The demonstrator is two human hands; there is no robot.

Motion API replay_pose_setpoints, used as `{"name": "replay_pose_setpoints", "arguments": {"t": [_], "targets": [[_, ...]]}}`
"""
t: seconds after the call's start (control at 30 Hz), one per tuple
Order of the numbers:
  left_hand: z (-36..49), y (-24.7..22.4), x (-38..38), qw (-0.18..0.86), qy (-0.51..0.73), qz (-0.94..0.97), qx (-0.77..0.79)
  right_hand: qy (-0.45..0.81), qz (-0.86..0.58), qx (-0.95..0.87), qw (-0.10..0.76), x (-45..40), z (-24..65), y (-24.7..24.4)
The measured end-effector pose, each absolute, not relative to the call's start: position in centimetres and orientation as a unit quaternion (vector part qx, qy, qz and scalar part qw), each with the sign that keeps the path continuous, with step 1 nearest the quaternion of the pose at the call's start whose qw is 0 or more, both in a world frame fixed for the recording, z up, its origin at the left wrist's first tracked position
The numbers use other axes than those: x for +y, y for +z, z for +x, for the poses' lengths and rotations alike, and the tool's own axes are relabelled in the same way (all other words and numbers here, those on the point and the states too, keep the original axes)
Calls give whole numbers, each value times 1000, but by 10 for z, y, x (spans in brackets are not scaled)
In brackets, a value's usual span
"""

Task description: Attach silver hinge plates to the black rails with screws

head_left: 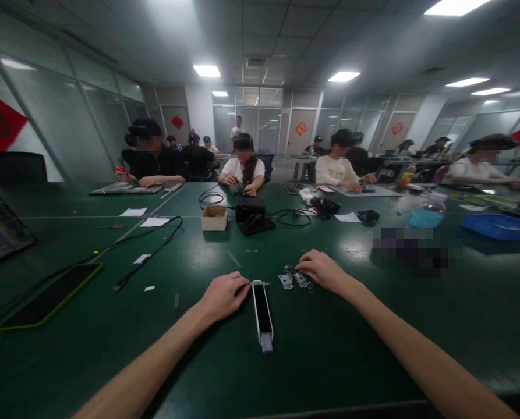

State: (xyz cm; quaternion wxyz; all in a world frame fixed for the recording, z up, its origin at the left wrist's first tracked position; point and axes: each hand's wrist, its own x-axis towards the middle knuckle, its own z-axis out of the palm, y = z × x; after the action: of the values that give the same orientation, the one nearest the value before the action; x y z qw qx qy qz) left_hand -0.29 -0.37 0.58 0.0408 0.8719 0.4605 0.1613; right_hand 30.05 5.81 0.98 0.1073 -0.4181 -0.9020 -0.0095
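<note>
A long, narrow device (263, 311) with a white frame, black face and grey end piece lies on the green table (190, 372). My left hand (225, 295) rests beside its far end, fingertips pinched together. A thin, light pin-like piece (266, 283) crosses that end near the fingertips; whether I hold it is unclear. My right hand (323, 270) reaches in from the right, its thumb and fingers closed above small loose hardware. Two small silver metal brackets (286, 282) lie under and left of those fingertips, with tiny screw-like bits around them. What the right fingertips pinch is hidden.
To the left are a phone (52, 297) with a green edge and a black cable (148, 259). Ahead stand a small cardboard box (214, 219) and a black box (250, 208). A blue tray (499, 226) sits at right. Several people work across the table.
</note>
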Motion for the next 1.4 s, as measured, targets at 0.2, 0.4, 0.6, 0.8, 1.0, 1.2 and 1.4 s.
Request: {"name": "replay_pose_setpoints", "arguments": {"t": [0.2,0.4,0.6,0.8,1.0,1.2,1.4], "targets": [[-5,3,-1,44,165,876,451,-34,-393,-915,90,59,300,11],[-6,3,-2,45,163,875,454,-49,-413,-907,59,59,294,11],[-6,4,-3,54,167,877,446,-74,-419,-903,58,55,292,9],[-6,2,-2,52,176,879,440,-80,-414,-905,54,55,290,7],[-6,2,-2,46,164,879,444,-63,-412,-909,30,59,295,12],[-6,2,-2,52,167,878,446,-76,-428,-901,4,57,297,18],[-6,5,-4,63,166,877,447,-92,-444,-891,24,52,291,15]]}}
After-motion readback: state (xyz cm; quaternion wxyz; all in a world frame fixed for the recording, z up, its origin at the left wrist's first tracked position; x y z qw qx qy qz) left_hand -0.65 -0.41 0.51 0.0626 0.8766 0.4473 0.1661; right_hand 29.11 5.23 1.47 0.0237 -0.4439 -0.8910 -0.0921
